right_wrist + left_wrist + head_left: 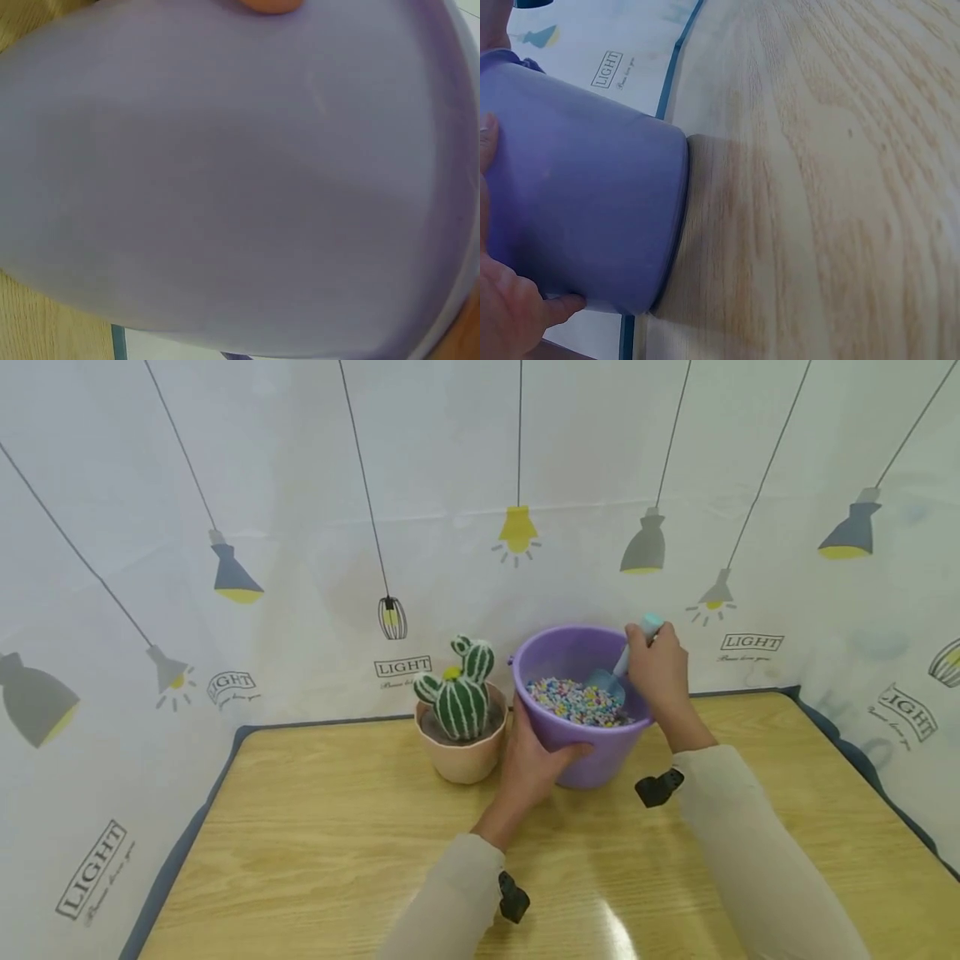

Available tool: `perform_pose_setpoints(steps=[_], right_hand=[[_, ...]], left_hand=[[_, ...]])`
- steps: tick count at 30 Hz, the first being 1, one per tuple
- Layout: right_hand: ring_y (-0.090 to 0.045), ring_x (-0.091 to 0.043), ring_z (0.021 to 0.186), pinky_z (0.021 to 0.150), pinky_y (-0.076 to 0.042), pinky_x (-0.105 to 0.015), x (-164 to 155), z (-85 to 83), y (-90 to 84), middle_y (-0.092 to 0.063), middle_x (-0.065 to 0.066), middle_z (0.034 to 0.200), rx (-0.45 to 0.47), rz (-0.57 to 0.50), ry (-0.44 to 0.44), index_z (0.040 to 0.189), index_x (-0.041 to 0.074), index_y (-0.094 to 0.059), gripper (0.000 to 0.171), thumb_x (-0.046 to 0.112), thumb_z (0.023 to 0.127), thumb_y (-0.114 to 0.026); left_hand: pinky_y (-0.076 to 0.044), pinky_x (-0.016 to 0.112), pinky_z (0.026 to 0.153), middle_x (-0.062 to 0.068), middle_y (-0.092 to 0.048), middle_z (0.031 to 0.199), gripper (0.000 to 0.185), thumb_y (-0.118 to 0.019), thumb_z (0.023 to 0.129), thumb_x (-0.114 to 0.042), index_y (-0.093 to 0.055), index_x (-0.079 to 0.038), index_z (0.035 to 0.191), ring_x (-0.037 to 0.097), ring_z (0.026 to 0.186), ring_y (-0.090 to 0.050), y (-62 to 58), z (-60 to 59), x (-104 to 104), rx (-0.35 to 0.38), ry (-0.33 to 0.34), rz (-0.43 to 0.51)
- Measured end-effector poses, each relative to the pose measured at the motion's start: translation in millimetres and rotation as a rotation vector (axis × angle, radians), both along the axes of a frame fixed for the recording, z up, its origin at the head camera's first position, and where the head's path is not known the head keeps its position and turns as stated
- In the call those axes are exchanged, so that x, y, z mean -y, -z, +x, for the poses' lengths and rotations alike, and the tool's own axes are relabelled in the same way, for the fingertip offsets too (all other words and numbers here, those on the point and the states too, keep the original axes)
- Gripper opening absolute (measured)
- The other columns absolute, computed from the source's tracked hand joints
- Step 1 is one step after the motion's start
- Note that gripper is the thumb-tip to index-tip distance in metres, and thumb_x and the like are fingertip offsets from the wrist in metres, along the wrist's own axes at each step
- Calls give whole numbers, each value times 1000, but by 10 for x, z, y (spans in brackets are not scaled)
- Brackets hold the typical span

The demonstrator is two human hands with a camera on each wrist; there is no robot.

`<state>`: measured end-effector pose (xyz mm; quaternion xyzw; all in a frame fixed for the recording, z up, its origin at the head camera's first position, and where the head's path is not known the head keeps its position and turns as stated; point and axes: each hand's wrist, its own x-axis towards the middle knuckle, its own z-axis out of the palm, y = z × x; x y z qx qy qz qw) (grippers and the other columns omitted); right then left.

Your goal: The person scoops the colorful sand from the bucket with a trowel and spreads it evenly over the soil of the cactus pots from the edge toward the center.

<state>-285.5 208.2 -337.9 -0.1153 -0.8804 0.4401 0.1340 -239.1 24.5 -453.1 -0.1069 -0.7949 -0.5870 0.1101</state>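
On wooden table [315,852] by lamp-print wall [300,527] — left hand [534,768] grips purple bucket [570,752], right hand [660,672] grips scoop [618,668].

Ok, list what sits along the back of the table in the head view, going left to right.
Cactus in its peach pot → left hand gripping the bucket wall → purple bucket of coloured pebbles → right hand holding the blue scoop.
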Motion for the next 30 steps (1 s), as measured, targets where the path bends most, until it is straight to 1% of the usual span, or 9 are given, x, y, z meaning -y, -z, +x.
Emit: perform_pose_setpoints(steps=[2,4,9,13,17,20,23,25,30], right_hand=[[-56,-42,102,89,-48,-53,10,-3,7,-56,-26,111,10,37,-2,126,-7,-40,60,48,102,-30],[-56,-45,104,91,-47,-56,15,-9,18,-57,-28,110,11,49,2,126,-8,-38,59,45,103,-29],[-58,-48,102,88,-47,-57,21,-17,35,-60,-30,108,-7,90,21,125,-11,-38,57,41,103,-30],[-58,-47,101,88,-47,-56,22,-17,35,-62,-29,106,-13,108,23,123,-10,-42,56,41,102,-32],[-59,-46,100,88,-47,-55,23,-13,20,-65,-27,103,4,127,-9,122,-10,-43,56,42,103,-32],[-61,-42,97,89,-48,-53,21,-12,9,-68,-23,101,26,136,-40,121,-9,-44,57,43,103,-31],[-62,-38,90,86,-49,-49,17,-7,3,-70,-19,98,37,132,-68,119,-8,-46,56,44,103,-31],[-62,-34,85,82,-50,-45,14,1,-1,-70,-18,98,38,127,-71,118,-7,-47,56,44,103,-31],[-64,-24,70,67,-55,-33,6,19,-4,-70,-18,100,30,83,-74,117,-6,-48,54,44,103,-33]], left_hand=[[-30,37,115,7,-31,157,128,-88,63,-50,-2,-31,156,17,140,-34,6,-4,-2,8,3,-2],[-30,37,115,6,-30,157,129,-88,63,-50,-1,-31,156,18,140,-34,12,-4,-4,15,3,-7],[-31,39,114,5,-30,158,129,-88,63,-51,0,-31,156,20,140,-35,25,1,-13,26,-4,-10],[-31,38,114,6,-30,158,129,-87,63,-52,-1,-31,156,19,140,-35,21,-4,-21,29,-7,-6],[-30,35,114,5,-29,158,128,-87,63,-51,-1,-31,156,17,141,-33,8,-12,-20,37,0,2],[-29,35,115,6,-29,158,128,-88,63,-50,-2,-30,156,17,141,-33,2,-13,-16,40,7,11],[-29,36,115,6,-29,158,128,-88,64,-50,-2,-30,156,18,141,-33,4,-12,-15,41,9,11],[-29,36,115,6,-30,158,128,-88,64,-49,-2,-30,156,18,141,-34,8,-13,-17,39,9,8],[-29,36,115,6,-30,158,128,-88,64,-49,-2,-30,156,17,140,-34,11,-12,-18,40,10,7]])
